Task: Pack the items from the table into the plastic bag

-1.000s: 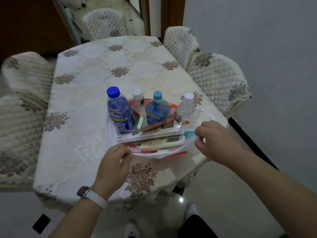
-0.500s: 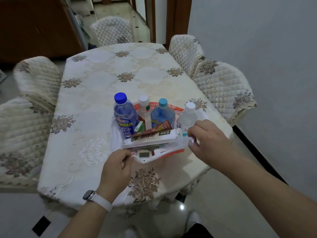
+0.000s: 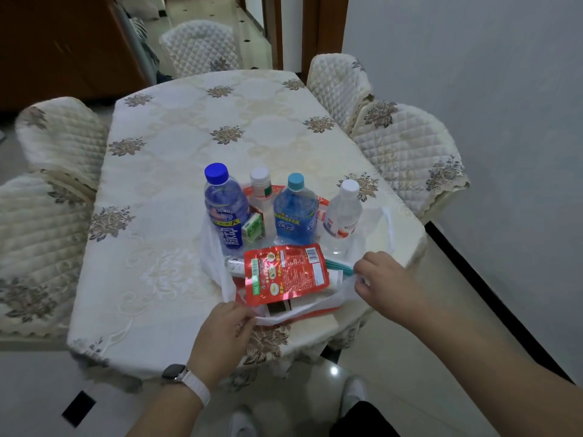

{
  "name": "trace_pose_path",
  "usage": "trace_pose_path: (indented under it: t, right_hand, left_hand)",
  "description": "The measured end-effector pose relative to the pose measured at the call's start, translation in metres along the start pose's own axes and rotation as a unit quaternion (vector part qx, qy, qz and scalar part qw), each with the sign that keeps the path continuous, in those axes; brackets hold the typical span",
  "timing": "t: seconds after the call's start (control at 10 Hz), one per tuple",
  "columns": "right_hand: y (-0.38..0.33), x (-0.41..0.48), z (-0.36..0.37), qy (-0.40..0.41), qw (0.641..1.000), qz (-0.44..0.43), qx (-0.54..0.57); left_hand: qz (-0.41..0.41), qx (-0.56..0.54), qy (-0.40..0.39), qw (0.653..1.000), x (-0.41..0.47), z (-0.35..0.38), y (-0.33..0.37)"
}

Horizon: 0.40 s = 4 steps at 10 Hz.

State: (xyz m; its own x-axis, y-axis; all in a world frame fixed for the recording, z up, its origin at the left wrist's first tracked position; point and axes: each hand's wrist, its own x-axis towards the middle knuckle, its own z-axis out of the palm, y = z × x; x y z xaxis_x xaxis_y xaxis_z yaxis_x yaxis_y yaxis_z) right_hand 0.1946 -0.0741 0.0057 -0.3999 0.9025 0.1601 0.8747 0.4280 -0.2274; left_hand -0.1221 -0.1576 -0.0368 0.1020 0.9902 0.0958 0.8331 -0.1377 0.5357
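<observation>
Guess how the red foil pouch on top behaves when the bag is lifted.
Red foil pouch looks thin and flat, so probably light and floppy. Its glossy film likely makes it slippery; lying loose on top, it may slide as the plastic bag rises.

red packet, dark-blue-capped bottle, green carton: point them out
red packet [image 3: 285,272], head view, middle of its face
dark-blue-capped bottle [image 3: 225,201], head view, its clear body
green carton [image 3: 253,227], head view, front face

4 bottles [image 3: 295,216] at rear in plastic bag [image 3: 217,263] | packet [image 3: 285,272] lies before them | bag at near end of table [image 3: 189,137]
</observation>
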Motion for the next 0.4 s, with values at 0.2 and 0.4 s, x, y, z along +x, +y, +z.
trace_pose_path:
  t: [0.2, 0.4]
  right_hand:
    - [-0.006, -0.005, -0.006, 0.049, 0.998, 0.016, -0.035]
    - [-0.005, 0.009, -0.02, 0.104, 0.993, 0.006, -0.063]
  left_hand:
    - [0.041, 0.036, 0.008, 0.999, 0.009, -0.007, 0.008]
    - [0.053, 0.021, 0.034, 0.998, 0.036, -0.015, 0.019]
